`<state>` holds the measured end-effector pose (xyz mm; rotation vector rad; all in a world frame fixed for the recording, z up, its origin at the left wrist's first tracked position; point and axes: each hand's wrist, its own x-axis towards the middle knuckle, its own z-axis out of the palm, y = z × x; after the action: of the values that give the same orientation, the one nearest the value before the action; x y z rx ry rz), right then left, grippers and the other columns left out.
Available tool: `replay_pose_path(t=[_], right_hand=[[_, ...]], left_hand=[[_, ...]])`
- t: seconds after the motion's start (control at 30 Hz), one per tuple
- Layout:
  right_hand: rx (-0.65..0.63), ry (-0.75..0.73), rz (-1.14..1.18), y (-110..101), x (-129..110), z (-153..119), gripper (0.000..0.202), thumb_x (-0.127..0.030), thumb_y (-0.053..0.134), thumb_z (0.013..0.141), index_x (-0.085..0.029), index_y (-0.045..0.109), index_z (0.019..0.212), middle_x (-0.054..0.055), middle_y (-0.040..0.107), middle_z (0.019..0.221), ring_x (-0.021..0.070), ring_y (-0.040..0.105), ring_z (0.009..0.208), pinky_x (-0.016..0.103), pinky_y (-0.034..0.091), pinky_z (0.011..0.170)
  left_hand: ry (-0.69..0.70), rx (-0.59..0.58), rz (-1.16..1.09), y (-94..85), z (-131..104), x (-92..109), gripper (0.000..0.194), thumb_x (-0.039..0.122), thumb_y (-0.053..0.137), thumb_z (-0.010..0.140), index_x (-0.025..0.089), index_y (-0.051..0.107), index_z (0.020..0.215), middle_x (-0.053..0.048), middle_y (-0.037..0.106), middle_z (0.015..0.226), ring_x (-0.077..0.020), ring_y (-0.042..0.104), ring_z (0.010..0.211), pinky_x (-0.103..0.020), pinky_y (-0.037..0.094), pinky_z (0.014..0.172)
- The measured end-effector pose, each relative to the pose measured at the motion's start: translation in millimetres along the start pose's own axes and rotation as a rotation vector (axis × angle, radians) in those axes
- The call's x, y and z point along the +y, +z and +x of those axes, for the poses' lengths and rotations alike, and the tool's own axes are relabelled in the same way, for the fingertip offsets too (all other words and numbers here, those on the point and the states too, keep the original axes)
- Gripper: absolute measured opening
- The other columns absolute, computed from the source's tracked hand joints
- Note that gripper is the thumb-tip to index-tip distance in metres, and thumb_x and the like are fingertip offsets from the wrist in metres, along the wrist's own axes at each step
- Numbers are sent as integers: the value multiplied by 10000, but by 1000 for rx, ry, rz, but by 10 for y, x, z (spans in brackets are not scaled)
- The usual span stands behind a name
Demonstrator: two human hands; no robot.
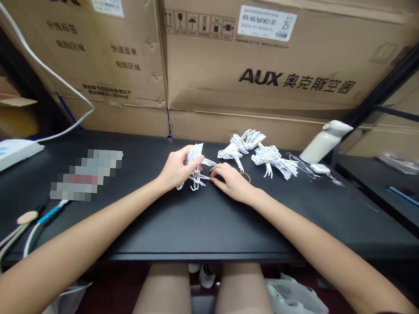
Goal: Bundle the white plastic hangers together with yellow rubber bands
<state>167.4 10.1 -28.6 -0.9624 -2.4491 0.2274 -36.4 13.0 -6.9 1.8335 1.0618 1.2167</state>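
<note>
My left hand (180, 168) is closed round a bundle of thin white wire hooks (196, 152), with several curved ends hanging below the fingers. Close on its right, my right hand (231, 181) has its fingertips pinched on the ends of a few hooks that stick out of the bundle. A yellow rubber band (245, 177) lies on the black table (191, 227) just beyond my right hand. Behind it are more piles of white hooks (247, 143), and another heap of white hooks (275, 161) sits farther right.
Large cardboard boxes (287, 100) stand along the back edge. A cream bottle (324, 142) leans at the back right, near a small white case (320, 169). On the left lie a blurred-out device (87, 175) with a cable and a white power strip (10, 156).
</note>
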Motion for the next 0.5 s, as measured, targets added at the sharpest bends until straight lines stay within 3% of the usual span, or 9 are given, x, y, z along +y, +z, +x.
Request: replay_pose_path(t=[0.3,0.5], right_hand=[[-84,-19,-89,-142,42,-2,115,-188,498,900,-166,592,838,67,579,869,180,546,830,307,444,753],[-220,58,-349,-255,-101,3,166,-167,457,916,-142,601,836,92,592,892,186,554,828,266,402,653]], left_hand=[[7,10,36,-1,7,10,324,463,595,806,164,586,933,-8,659,672,-188,671,564,-272,531,551],[24,-11,171,-33,11,28,329,475,571,818,161,597,911,1,664,643,-176,651,522,-264,504,546]])
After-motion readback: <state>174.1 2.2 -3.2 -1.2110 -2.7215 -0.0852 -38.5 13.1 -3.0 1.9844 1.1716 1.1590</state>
